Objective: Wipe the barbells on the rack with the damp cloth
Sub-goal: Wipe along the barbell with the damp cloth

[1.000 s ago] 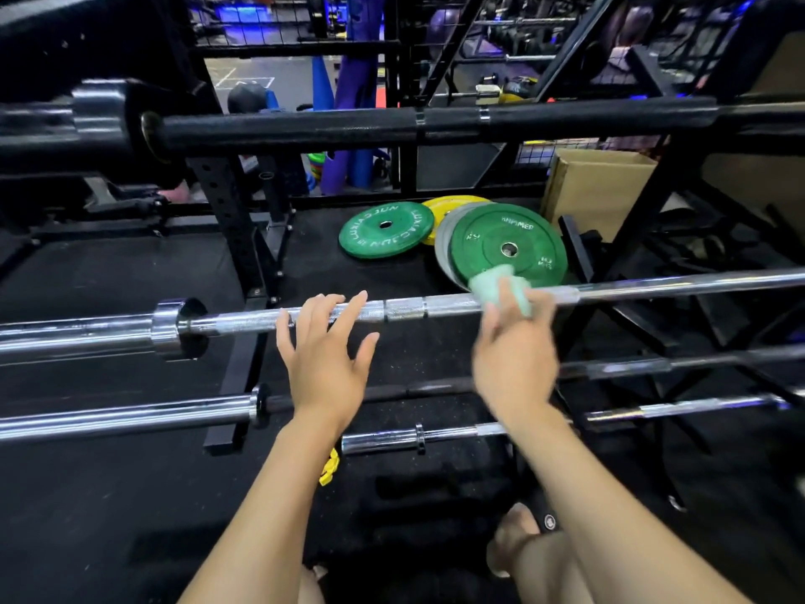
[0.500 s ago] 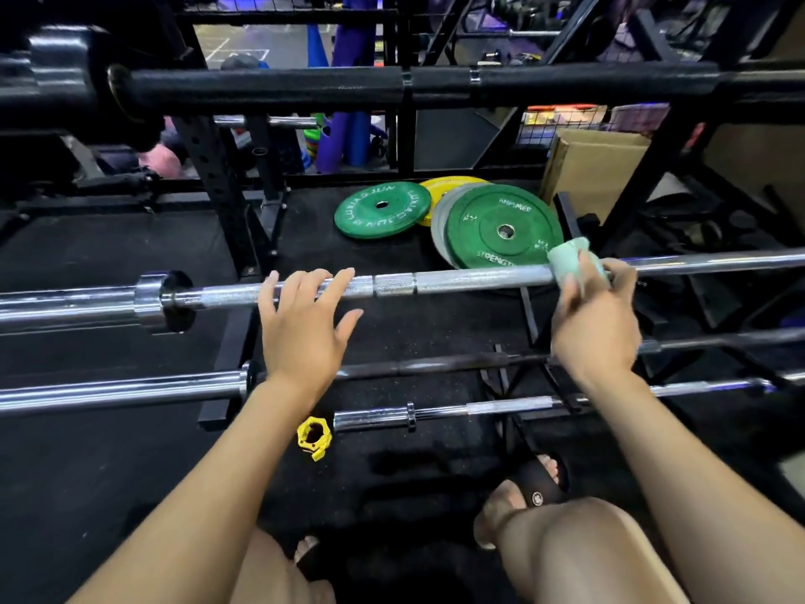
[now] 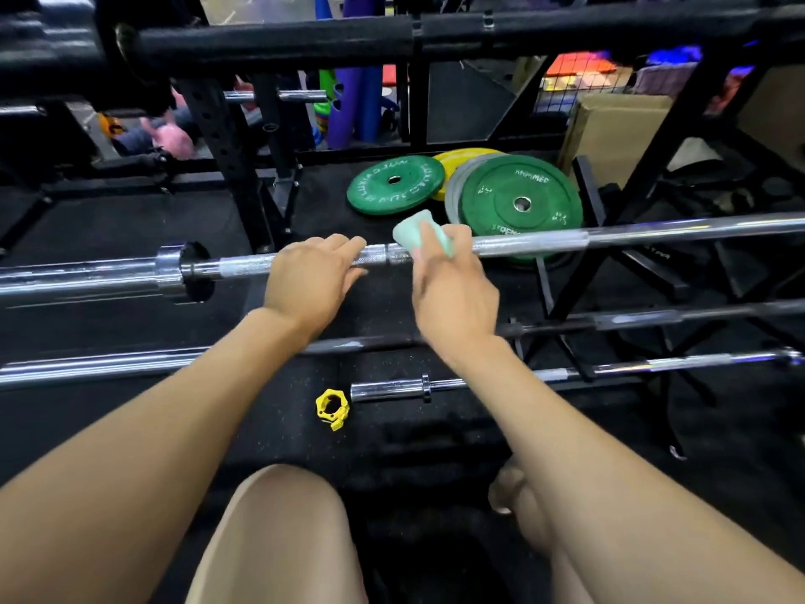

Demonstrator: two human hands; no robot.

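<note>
Chrome barbell (image 3: 544, 241), running from 9 o'clock to 3 o'clock across the middle of the view, resting on the black rack (image 3: 610, 255). Pale green damp cloth (image 3: 420, 237) wrapped over the bar just left of centre, clamped there by the right hand (image 3: 453, 289), fingers curled round cloth and bar together. Left hand (image 3: 311, 276) lying on the same bar just beside it at 9 o'clock, fingers fairly straight and loose, steadying rather than gripping. Long axis of the bar sideways, so any wiping stroke to follow that line; probably most unwiped length stretching off toward 3 o'clock, on the cloth hand's own side. Two lower barbells (image 3: 653, 318) parallel beneath, nearer the knees, likely still to do. Green plates (image 3: 520, 202) on the floor at 12 o'clock behind the bar; yellow collar (image 3: 333, 405) on the floor at 6 o'clock.
</note>
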